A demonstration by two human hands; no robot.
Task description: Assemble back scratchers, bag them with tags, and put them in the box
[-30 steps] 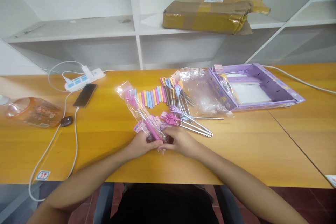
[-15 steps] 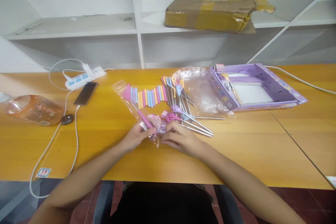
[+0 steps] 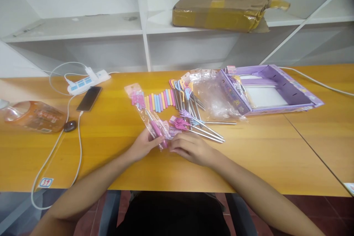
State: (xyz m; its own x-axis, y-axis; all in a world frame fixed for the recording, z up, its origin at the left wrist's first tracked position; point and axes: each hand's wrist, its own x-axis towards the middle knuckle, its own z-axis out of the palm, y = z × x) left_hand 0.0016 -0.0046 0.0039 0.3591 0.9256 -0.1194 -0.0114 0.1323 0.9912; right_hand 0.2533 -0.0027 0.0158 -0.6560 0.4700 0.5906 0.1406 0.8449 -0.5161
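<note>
My left hand [image 3: 143,144] is closed around the lower end of a pink back scratcher [image 3: 157,127] with a metal shaft, which lies tilted inside a clear plastic bag [image 3: 145,116]. Right beside it, my right hand [image 3: 192,148] has its fingers pinched together at the bag's lower edge; what lies between the fingertips is mostly hidden. Beyond the hands, pastel handle sleeves [image 3: 158,102] lie in a row. To their right is a pile of back scratchers [image 3: 188,96] with metal rods and coloured claw heads. Small printed cards [image 3: 174,131] lie close to my right fingers.
Several clear bags [image 3: 212,97] lie beside a purple display box [image 3: 293,105] at the right. A power strip [image 3: 90,82], a phone [image 3: 89,99], cables, a dark mouse-like object [image 3: 70,126] and an orange bottle [image 3: 35,117] stand left. A taped carton [image 3: 215,11] rests on the shelf.
The bagged back scratcher has shifted a little right, its head end now over the left part of the sleeve row. My right fingers have closed up more beside the bag's lower end.
</note>
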